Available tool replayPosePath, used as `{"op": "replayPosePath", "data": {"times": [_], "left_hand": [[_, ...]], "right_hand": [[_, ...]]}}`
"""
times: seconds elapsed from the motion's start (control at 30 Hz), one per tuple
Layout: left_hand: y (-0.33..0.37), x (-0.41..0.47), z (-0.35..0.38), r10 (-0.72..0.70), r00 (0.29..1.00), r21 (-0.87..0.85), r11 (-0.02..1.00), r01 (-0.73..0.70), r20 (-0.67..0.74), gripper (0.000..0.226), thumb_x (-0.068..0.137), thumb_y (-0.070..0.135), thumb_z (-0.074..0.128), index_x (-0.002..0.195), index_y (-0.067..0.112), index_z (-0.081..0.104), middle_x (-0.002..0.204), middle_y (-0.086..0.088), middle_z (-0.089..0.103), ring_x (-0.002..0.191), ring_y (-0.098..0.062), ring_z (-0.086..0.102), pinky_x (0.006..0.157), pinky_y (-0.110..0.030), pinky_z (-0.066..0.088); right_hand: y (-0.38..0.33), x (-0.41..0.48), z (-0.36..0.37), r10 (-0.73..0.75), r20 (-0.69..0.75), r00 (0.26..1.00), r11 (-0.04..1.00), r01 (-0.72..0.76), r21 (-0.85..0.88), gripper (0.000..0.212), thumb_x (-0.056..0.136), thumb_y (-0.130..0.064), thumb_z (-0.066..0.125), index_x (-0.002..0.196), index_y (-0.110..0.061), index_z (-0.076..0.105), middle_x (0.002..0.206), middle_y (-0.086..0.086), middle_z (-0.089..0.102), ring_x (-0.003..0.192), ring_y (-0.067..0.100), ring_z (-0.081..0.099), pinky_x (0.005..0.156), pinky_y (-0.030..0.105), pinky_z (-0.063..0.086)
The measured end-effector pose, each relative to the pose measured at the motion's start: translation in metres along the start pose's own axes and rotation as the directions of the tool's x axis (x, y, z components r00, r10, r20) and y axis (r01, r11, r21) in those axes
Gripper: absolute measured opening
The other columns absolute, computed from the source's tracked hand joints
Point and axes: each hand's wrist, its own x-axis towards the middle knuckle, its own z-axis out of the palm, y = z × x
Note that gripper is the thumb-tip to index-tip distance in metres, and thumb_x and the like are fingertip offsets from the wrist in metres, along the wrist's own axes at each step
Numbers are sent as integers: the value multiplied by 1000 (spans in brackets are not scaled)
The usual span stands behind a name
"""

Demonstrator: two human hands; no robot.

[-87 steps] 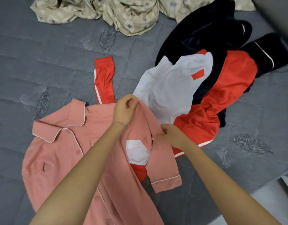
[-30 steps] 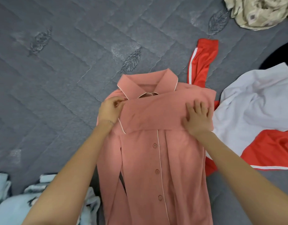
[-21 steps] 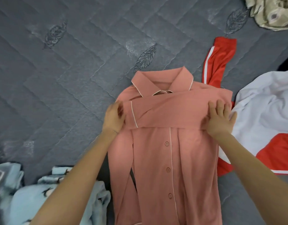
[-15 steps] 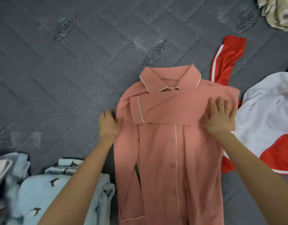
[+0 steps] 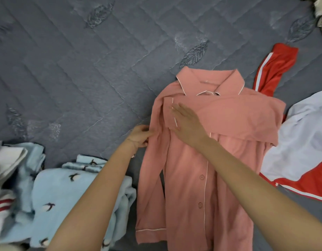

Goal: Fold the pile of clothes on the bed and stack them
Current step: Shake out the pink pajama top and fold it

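A salmon-pink button-up shirt [image 5: 201, 178] lies face up on the grey quilted bed [image 5: 84, 78], collar pointing away from me. One sleeve is folded flat across the chest; the other sleeve hangs down along the shirt's left side. My left hand [image 5: 140, 135] pinches the fabric at the shirt's left edge, where that sleeve begins. With straight fingers, my right hand [image 5: 186, 122] lies flat on the cuff end of the folded sleeve.
A light blue fleece garment with a bird print [image 5: 65, 192] lies folded at lower left beside a white piece with red stripes [image 5: 2, 201]. A red and white jacket [image 5: 301, 142] lies to the right of the shirt. Beige patterned cloth [image 5: 319, 15] shows at the top right corner.
My right hand has crossed from the shirt's right side to the cuff end of the folded sleeve on the left. My left hand now pinches the shirt's left edge.
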Motion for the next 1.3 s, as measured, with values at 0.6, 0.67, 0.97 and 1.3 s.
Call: {"op": "replayPosePath", "data": {"times": [0.6,0.67,0.97,1.3], "left_hand": [[-47,-32,-38,299,954,-172,940,-295,-6,22,96,19,52,75,15,52,68,1,45,63,-8,43,62,-24,41],[-51,-34,-42,258,963,-147,958,-246,72,26,98,19,50,72,14,49,68,0,44,64,-10,44,65,-27,43],[-52,-40,-94,351,923,218,899,-379,157,37,87,25,60,85,-11,61,78,-7,49,75,-14,42,69,-29,34],[-1,-51,-151,416,878,198,864,-463,237,12,88,11,66,80,3,66,70,1,54,65,-6,48,62,-20,40]], "right_hand": [[-86,44,21,-289,333,898,927,349,-136,28,86,-17,57,113,-15,65,111,4,66,106,25,57,94,34,35],[-80,48,16,-260,322,911,957,288,-44,16,81,-13,61,95,-9,68,98,6,66,95,26,59,83,36,42],[-69,64,-4,-39,42,998,998,41,-48,13,76,-2,55,84,-10,60,91,6,65,89,27,57,69,32,37],[-136,82,-12,-241,223,945,968,218,121,20,84,-12,63,101,-16,72,102,-3,72,97,17,63,87,33,45]]}}
